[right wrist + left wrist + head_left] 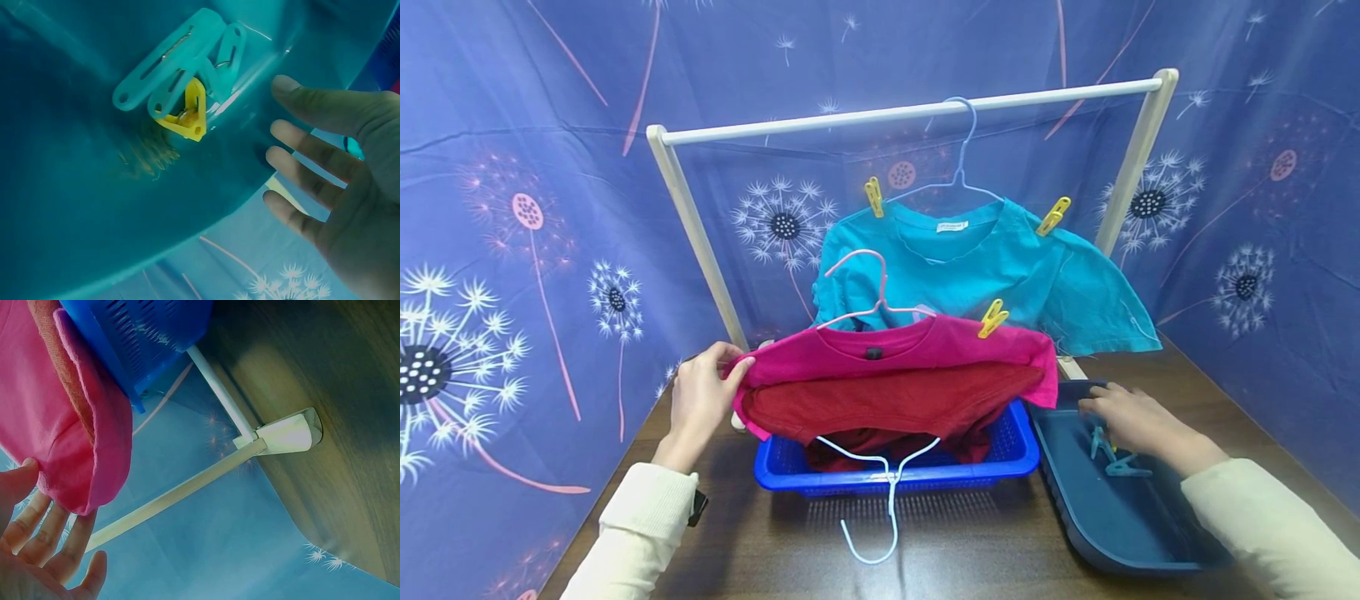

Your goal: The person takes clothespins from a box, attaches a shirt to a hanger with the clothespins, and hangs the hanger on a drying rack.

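Thumb and fingers of my left hand pinch the left shoulder end of a pink T-shirt. That shirt sits on a pink hanger, with one yellow clothespin on its right shoulder. Over the dark teal bin, my right hand hovers with fingers spread and holds nothing. Just beyond its fingertips in the right wrist view lie teal clothespins and a yellow clothespin. A red shirt with a light blue hanger lies in front of the pink one.
A blue basket stands under the shirts. Behind, a turquoise T-shirt hangs by a blue hanger from the rack's white bar, with yellow clothespins on both shoulders. The rack's wooden post rises beside my left hand.
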A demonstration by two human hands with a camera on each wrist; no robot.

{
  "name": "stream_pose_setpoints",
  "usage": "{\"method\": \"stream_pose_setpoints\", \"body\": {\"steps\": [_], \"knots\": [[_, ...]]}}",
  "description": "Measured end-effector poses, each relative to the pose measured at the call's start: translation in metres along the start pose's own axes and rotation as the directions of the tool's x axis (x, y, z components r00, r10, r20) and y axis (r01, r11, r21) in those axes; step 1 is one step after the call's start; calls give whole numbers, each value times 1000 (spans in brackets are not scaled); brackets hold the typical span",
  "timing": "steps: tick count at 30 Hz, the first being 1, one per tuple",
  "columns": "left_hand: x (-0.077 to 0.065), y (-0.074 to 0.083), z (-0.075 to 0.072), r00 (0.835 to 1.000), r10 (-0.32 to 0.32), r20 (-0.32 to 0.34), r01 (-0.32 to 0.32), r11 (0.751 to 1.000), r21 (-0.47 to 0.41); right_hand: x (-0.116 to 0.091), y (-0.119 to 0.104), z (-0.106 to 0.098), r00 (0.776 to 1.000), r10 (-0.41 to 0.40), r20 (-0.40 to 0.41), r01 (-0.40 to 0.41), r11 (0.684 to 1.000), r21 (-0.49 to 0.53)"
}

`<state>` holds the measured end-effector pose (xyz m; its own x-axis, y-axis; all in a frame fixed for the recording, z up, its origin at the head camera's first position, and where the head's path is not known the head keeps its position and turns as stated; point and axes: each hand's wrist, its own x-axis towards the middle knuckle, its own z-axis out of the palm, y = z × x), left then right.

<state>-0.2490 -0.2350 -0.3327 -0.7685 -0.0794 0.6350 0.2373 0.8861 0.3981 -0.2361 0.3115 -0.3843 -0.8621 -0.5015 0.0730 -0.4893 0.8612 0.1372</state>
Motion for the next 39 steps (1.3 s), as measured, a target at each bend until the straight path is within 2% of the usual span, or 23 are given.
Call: {"method": "stream_pose_setpoints", "body": {"steps": [17,27,33,39], "knots": [[-1,1,-1,1000,-6,-7,6,1000,0,-1,-7,15,994,56,97,-57,998,11],[-1,1,-3,1000,-10,4,10,1000,7,-2,-6,23,995,48,82,-49,999,8],[-1,1,-3,1000,-4,0,4,1000,4,-4,-3,22,993,70,97,-72,997,18],[-1,1,-3,1000,-8,-2,8,1000,5,-5,-2,20,995,63,77,-65,998,21]]}}
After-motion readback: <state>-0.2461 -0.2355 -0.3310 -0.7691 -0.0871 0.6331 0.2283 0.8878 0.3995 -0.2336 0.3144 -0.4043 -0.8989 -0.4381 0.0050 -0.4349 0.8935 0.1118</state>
